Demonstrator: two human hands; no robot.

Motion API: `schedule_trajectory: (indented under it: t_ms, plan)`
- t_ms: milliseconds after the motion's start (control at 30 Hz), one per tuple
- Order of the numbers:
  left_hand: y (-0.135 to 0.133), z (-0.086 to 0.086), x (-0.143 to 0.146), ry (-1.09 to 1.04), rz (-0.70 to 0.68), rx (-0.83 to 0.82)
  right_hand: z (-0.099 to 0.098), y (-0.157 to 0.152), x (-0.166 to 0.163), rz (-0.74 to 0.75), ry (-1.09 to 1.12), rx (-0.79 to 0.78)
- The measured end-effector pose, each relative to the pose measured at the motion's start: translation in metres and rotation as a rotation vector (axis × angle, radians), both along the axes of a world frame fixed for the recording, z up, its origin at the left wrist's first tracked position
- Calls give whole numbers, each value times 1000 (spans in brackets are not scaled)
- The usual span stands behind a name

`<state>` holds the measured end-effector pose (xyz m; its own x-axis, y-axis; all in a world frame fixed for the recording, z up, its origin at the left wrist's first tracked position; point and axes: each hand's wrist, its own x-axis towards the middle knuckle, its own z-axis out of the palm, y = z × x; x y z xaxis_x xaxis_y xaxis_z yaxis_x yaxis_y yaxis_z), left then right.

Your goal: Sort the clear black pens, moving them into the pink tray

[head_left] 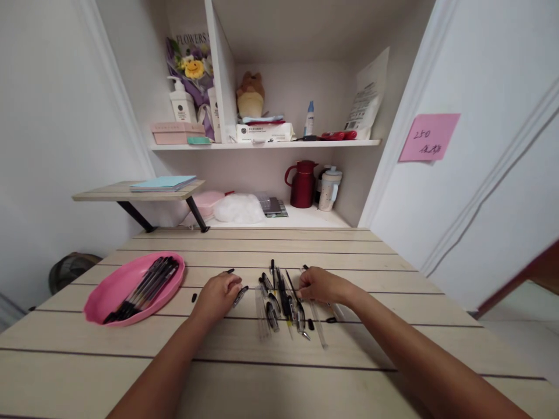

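A loose pile of pen parts [286, 299] lies mid-table, with black caps, clear barrels and thin refills mixed together. Left of it, my left hand [217, 295] is closed with curled fingers. A dark pen piece with a clip [240, 295] shows at its fingertips, and a small black tip [230, 270] pokes out beyond it. My right hand [323, 284] is at the pile's right edge, thumb and fingers pinched on a pen part that they mostly cover. Below that hand lies a clear barrel [319, 329]. Two small black caps [310, 324] rest near the pile's lower right.
On the left, a pink tray [91, 302] holds several assembled black pens [146, 288]. One black cap [194, 297] lies beside it. A small raised shelf [105, 191] with blue paper [163, 183] stands behind. A red jug [303, 185] and a tumbler [329, 189] are in the cabinet.
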<state>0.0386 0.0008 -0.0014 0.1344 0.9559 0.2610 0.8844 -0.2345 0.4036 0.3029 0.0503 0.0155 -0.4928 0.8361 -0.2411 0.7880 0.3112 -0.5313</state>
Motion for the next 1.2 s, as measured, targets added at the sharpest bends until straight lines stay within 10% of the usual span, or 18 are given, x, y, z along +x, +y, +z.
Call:
schedule_trajectory:
  t_ms: [300, 1200]
  plan:
    - [0, -9, 3, 25, -58, 94, 0, -18, -13, -25, -267, 151]
    - [-25, -3, 53, 217, 66, -162, -13, -2, -11, -215, -165, 362]
